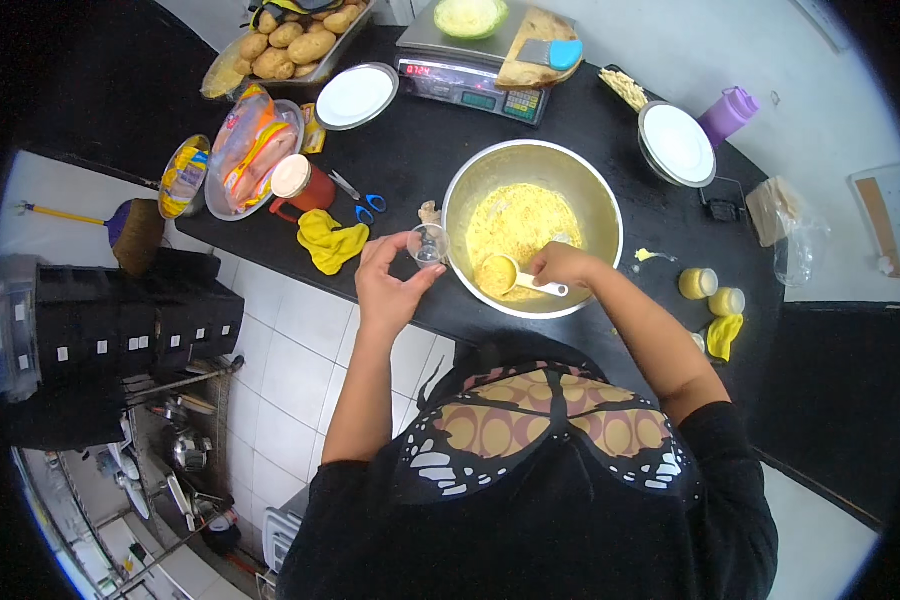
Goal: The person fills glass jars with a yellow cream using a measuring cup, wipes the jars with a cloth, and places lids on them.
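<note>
My left hand holds a small clear plastic cup between thumb and fingers, just off the left rim of a large steel mixing bowl. A yellow, lumpy mixture covers the bowl's bottom. Inside the bowl, my right hand grips the handle of a white measuring scoop, whose round cup is filled with the yellow mixture. On the right of the counter stand filled small cups with lids, near a yellow cloth.
Left of the bowl lie blue-handled scissors, a yellow cloth, a red mug and a bowl of bagged meat. Beyond are potatoes and a digital scale. A covered bowl and purple bottle stand right.
</note>
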`<state>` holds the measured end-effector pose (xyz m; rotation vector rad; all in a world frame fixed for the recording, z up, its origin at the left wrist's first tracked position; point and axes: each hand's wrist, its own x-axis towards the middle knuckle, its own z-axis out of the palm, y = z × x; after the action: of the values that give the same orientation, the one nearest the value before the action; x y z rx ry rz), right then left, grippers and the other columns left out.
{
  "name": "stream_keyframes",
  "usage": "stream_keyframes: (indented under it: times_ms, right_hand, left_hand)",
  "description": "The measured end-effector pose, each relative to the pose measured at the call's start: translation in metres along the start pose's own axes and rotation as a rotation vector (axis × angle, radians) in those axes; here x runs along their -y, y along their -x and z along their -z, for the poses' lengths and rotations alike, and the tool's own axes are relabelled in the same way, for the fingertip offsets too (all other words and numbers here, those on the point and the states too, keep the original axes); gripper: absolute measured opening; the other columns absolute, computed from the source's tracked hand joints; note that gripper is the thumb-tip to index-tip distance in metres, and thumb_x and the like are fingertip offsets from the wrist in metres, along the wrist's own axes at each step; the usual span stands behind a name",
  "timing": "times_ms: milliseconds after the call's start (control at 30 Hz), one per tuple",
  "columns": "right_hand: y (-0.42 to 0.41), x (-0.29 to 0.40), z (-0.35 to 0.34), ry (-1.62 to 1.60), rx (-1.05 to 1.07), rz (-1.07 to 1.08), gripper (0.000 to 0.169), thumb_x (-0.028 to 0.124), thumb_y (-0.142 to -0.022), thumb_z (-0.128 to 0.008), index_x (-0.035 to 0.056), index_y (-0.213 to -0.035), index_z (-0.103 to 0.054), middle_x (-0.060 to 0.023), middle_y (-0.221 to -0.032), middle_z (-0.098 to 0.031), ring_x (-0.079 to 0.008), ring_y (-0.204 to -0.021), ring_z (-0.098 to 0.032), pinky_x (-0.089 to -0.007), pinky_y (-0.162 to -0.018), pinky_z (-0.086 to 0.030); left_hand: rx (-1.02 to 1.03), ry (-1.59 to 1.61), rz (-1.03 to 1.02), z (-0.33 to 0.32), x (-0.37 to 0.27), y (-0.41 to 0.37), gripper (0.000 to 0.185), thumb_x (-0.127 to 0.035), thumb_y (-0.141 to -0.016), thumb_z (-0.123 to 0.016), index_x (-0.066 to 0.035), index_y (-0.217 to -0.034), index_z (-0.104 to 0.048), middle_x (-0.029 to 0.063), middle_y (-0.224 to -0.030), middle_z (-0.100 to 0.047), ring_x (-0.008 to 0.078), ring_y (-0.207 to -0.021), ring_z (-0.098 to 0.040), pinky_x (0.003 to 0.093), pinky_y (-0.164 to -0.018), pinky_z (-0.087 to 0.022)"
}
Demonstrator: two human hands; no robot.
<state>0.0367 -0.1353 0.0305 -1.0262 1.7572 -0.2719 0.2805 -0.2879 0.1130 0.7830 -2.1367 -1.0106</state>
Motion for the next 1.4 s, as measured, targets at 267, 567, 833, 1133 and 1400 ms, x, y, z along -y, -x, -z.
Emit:
stream_keyframes:
  times_ms: [267,567,833,1133,1400]
  right_hand:
    - [0.02,-0.006,0.025,-0.628,-0.064,0.069,0.017,-0.001,-0.076,-0.065,-0.0007,-0.093,-0.067,-0.0033,-0.079,-0.067,-0.0099,-0.068,-0.06,-0.0223,-0.062,-0.047]
    - [0.132,0.074,0.099,-0.586,-0.401,0.341,0.012,0.0,-0.08,-0.063,-0.0041,-0.091,-0.064,-0.0035,-0.077,-0.066,-0.0064,-0.066,-0.058,-0.0212,-0.06,-0.046]
    - [0.189,0.129,0.118,-0.243,-0.607,0.322,0.009,0.002,-0.082,-0.062,-0.0011,-0.09,-0.063,0.0022,-0.07,-0.058,-0.0041,-0.062,-0.05,-0.0213,-0.056,-0.041]
    - [0.21,0.146,0.119,-0.044,-0.739,0.338,0.009,0.002,-0.082,-0.06,-0.003,-0.09,-0.062,0.0001,-0.069,-0.056,-0.0059,-0.063,-0.05,-0.0236,-0.057,-0.04]
    - [0.224,0.158,0.116,0.199,-0.936,0.459,0.011,0.0,-0.079,-0.06,-0.0025,-0.09,-0.061,-0.0081,-0.072,-0.056,-0.0156,-0.063,-0.053,-0.029,-0.058,-0.042]
  left_hand:
    - [0.033,-0.23,-0.125,-0.005,0.005,-0.007,0.041,-0.013,-0.056,-0.082,-0.008,-0.093,-0.066,0.0043,-0.089,-0.064,0.0244,-0.09,-0.056,0.0371,-0.082,-0.042]
    - [0.107,-0.121,-0.175,-0.048,-0.031,-0.038,0.041,-0.015,-0.055,-0.083,-0.008,-0.092,-0.066,0.004,-0.088,-0.064,0.0243,-0.091,-0.057,0.0371,-0.083,-0.042]
    - [0.105,0.002,-0.279,-0.055,-0.077,-0.068,0.04,-0.015,-0.054,-0.084,-0.006,-0.089,-0.066,0.0049,-0.085,-0.064,0.0252,-0.085,-0.058,0.037,-0.078,-0.046]
    - [0.141,0.117,-0.247,-0.046,-0.107,-0.077,0.04,-0.013,-0.055,-0.084,-0.005,-0.09,-0.067,0.0067,-0.089,-0.066,0.0256,-0.089,-0.058,0.036,-0.081,-0.046]
    - [0.149,0.183,-0.246,-0.038,-0.12,-0.085,0.042,-0.017,-0.056,-0.084,-0.004,-0.093,-0.067,0.0071,-0.091,-0.066,0.0235,-0.092,-0.058,0.0343,-0.083,-0.045]
